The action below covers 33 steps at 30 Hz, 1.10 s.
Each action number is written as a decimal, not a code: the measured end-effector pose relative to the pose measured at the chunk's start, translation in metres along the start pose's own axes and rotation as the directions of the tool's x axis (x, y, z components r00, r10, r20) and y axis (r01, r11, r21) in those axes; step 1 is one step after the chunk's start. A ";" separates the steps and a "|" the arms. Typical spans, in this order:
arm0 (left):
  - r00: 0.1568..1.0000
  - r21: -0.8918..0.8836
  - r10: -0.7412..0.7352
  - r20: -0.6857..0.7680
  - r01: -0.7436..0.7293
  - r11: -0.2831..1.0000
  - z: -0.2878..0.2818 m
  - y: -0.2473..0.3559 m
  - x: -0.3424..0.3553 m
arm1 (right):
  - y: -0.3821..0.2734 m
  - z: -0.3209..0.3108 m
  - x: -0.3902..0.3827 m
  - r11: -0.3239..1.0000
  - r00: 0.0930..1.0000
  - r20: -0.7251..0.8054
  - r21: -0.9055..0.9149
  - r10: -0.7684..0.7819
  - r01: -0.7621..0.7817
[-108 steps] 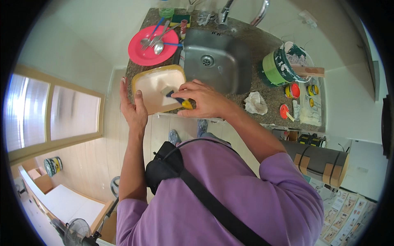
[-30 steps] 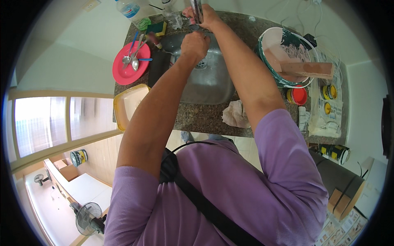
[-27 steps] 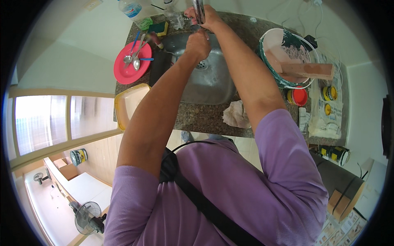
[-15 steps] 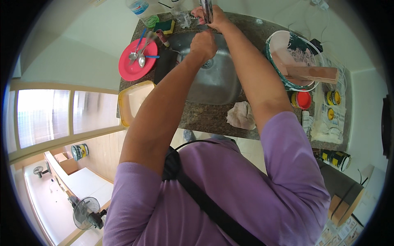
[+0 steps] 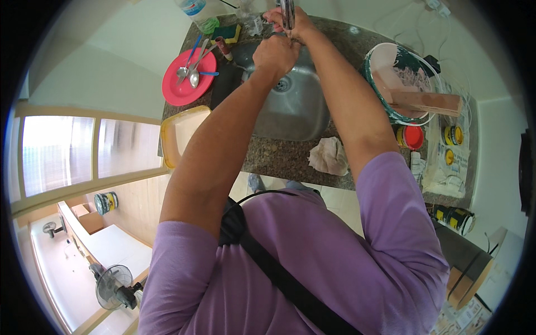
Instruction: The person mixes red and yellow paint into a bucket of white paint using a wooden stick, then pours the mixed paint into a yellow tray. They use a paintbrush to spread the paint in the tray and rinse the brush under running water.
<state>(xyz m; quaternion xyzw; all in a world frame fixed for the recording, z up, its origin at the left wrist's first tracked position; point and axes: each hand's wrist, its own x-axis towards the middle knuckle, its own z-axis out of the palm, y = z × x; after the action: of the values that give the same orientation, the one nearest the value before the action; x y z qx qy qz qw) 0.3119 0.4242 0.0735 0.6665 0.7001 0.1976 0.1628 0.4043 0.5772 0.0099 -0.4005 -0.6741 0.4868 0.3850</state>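
Observation:
Both my arms reach over the steel sink (image 5: 296, 120) to its far edge. My left hand (image 5: 277, 54) is closed in a fist just under the chrome faucet (image 5: 287, 14). Directly behind the faucet, my right hand (image 5: 301, 27) has its fingers curled, partly hidden by the spout. The two hands are close together, almost touching. A small dark edge shows between them, too little to name, so what they grip I cannot make out. Left of the sink, a yellow-green sponge (image 5: 225, 34) and a dark red tube (image 5: 223, 47) lie by the rim.
A pink plate (image 5: 173, 92) with spoons and a yellow-rimmed tub (image 5: 167, 146) stand at left. A crumpled cloth (image 5: 328, 157) lies at the counter's front. To the right are a large paint bucket (image 5: 371, 92) with a wooden board (image 5: 427, 102) across it and a red-topped can (image 5: 413, 137).
My left hand has risen slightly toward the faucet and turned a little. My right hand stays behind the spout. The whole view has shifted slightly.

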 end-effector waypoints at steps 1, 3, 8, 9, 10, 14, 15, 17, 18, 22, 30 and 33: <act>0.998 -0.035 0.024 -0.064 -0.026 0.999 0.007 -0.007 0.004 | 0.004 0.000 0.007 1.000 1.000 0.018 0.021 -0.009 0.009; 0.977 -0.117 0.114 -0.178 -0.136 0.984 0.031 -0.005 0.020 | 0.020 -0.025 0.044 0.924 0.987 0.077 0.347 0.144 -0.162; 0.938 -0.067 0.273 0.213 -0.264 0.962 0.005 -0.023 0.008 | -0.003 0.012 0.027 0.933 0.990 0.057 0.331 0.128 -0.139; 0.935 -0.053 0.223 0.275 -0.217 0.975 0.002 -0.016 0.006 | -0.001 0.008 0.028 0.929 0.990 0.063 0.343 0.124 -0.138; 0.965 -0.024 0.203 0.169 -0.202 0.979 0.007 -0.012 0.007 | 0.004 0.001 0.033 0.926 0.991 0.062 0.353 0.119 -0.134; 0.983 0.052 0.171 -0.073 -0.167 0.985 0.037 -0.005 0.016 | 0.019 -0.020 0.040 0.911 0.987 0.108 0.383 0.120 -0.153; 0.988 0.075 0.128 -0.089 -0.122 0.990 0.041 -0.022 0.015 | 0.008 0.003 0.022 0.975 0.993 0.089 0.202 0.073 -0.089; 0.962 0.062 0.259 0.082 -0.265 0.962 0.033 -0.029 0.015 | -0.007 0.010 -0.001 1.000 0.999 0.034 -0.015 0.003 -0.002; 0.928 0.044 0.332 0.168 -0.343 0.938 0.027 -0.029 0.016 | -0.010 0.009 -0.006 1.000 1.000 0.014 -0.031 -0.005 0.006; 0.919 -0.327 0.106 0.380 0.027 0.945 -0.021 0.004 -0.012 | -0.020 0.001 -0.015 0.995 0.995 -0.015 -0.033 0.095 -0.096; 0.965 -0.763 0.012 0.261 0.199 0.615 0.020 -0.032 -0.001 | -0.001 -0.008 0.012 0.993 0.999 0.034 0.121 0.002 -0.006; 0.917 -0.590 -0.164 0.364 0.363 0.721 0.005 -0.027 -0.007 | -0.002 -0.007 0.009 0.991 0.999 0.033 0.131 0.026 -0.030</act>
<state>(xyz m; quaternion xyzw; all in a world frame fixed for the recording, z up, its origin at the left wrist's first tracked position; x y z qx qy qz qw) 0.2911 0.4169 0.0558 0.4827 0.6459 0.3026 0.5083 0.4067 0.5875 0.0149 -0.3758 -0.6408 0.5418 0.3933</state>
